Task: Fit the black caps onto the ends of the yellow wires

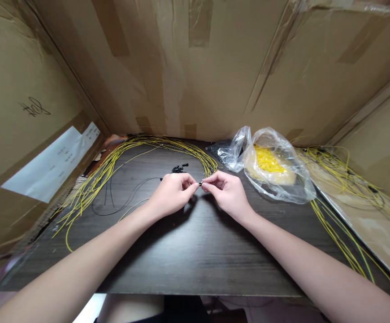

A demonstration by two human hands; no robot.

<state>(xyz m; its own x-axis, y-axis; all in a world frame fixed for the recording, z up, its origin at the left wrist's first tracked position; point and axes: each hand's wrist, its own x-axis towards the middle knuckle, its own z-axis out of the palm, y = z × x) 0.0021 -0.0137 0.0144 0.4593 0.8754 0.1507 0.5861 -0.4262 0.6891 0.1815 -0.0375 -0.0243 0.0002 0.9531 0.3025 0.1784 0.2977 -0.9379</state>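
Observation:
My left hand (173,193) and my right hand (227,193) meet fingertip to fingertip above the middle of the dark table. A small dark piece (200,184) is pinched between them, too small to make out in detail. Thin black wire (127,197) runs in a loop from the left up to my left hand. Just behind that hand lies a small pile of black connector pieces (179,168). The ends of a yellow wire bundle (210,166) come close behind my fingers.
The yellow wires arc along the back and left of the dark table (195,251). At the back right stands an open clear bag (279,166) of small yellow parts, beside a bag of dark parts (227,152). More yellow wires (346,175) lie right. Cardboard walls (168,80) enclose the table.

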